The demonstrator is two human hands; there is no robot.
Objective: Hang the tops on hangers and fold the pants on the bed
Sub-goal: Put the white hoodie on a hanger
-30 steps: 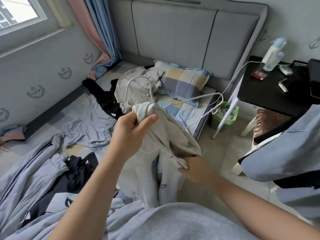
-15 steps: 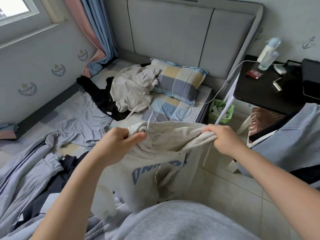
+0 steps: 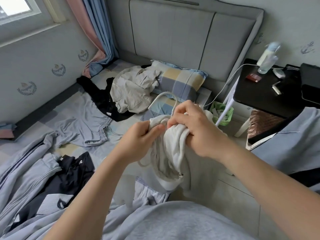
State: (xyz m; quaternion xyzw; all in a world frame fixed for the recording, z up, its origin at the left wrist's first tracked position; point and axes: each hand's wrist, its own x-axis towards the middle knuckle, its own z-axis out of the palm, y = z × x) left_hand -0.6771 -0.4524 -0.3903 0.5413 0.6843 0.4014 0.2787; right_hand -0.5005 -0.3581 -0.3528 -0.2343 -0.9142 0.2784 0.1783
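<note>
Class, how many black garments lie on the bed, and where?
2. One black garment lies far up by the wall, beside the beige top; a second black garment lies nearer, among the grey-blue jackets. More may be hidden under other clothes.

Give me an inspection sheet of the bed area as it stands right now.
Surface: checked bed sheet, mostly under clothes.
Job's things: cream top, bunched, with the white hanger rising from it; grey shorts, black garment, beige jacket and striped blue-grey jacket lie loose.
Clutter: pillow; bottle on the nightstand.
Hands: left hand and right hand both grip the cream top.
Cables: white cable runs from the nightstand down toward the pillow.
Surroundings: headboard, curtain, green basket.
</note>
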